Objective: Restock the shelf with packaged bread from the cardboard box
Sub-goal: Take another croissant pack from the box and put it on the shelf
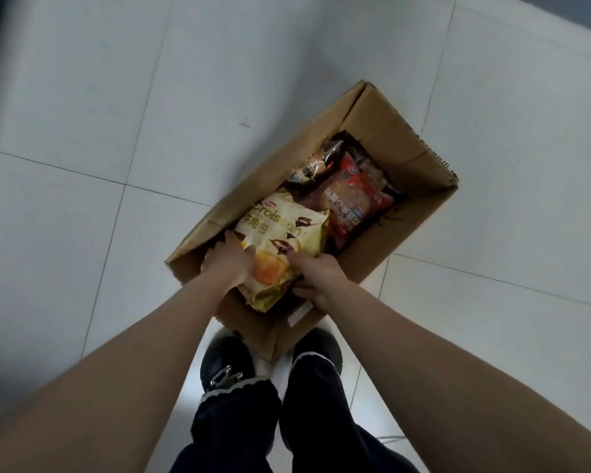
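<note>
An open cardboard box (399,138) sits on the floor just in front of my feet. Inside it, a cream and yellow croissant bag (283,230) lies on top at the near end. My left hand (229,264) grips the bag's near left edge. My right hand (316,278) grips its near right edge, fingers curled round the wrapper. Further into the box lie a red bread package (358,199) and a clear package with dark contents (316,163). No shelf is in view.
Pale floor tiles (116,97) surround the box on all sides. My black shoes (225,363) and dark trouser legs stand right against the box's near corner. A dark strip runs along the far left edge.
</note>
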A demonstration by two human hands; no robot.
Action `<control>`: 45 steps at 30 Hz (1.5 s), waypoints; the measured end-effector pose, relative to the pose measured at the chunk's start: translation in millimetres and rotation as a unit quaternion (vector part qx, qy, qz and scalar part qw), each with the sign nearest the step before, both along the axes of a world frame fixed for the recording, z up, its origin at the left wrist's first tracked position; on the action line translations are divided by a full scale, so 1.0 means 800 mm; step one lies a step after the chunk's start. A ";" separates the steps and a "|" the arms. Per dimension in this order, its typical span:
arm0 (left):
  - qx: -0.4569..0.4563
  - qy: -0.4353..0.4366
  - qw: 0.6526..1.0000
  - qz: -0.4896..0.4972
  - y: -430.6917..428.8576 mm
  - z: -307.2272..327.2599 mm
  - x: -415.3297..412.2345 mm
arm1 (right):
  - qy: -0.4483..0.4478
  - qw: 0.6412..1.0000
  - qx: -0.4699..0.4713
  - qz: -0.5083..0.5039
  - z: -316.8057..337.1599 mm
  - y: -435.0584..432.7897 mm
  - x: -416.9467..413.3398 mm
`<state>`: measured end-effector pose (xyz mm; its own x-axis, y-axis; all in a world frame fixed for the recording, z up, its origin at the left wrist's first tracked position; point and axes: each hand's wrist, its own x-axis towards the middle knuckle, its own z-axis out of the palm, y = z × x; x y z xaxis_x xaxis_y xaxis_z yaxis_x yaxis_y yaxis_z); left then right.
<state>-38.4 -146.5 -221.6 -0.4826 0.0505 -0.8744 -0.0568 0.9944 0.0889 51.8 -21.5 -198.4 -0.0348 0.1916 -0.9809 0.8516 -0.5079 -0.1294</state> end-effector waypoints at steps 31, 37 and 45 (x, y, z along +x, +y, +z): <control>0.204 0.155 0.895 0.365 -0.054 0.568 -0.036 | 0.236 0.936 0.201 0.169 0.516 0.020 -0.101; 0.241 0.250 0.836 0.425 -0.095 0.678 -0.048 | 0.336 0.895 0.187 0.224 0.630 -0.009 -0.151; 0.236 0.369 0.773 0.459 -0.187 0.803 -0.062 | 0.460 0.841 0.137 0.250 0.765 -0.100 -0.209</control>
<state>-88.2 -295.7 420.8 -0.8631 -0.3806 -0.3321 -0.4797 0.4118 0.7748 -115.0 -101.7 413.3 -0.8982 0.1411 -0.4163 0.4254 0.0403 -0.9041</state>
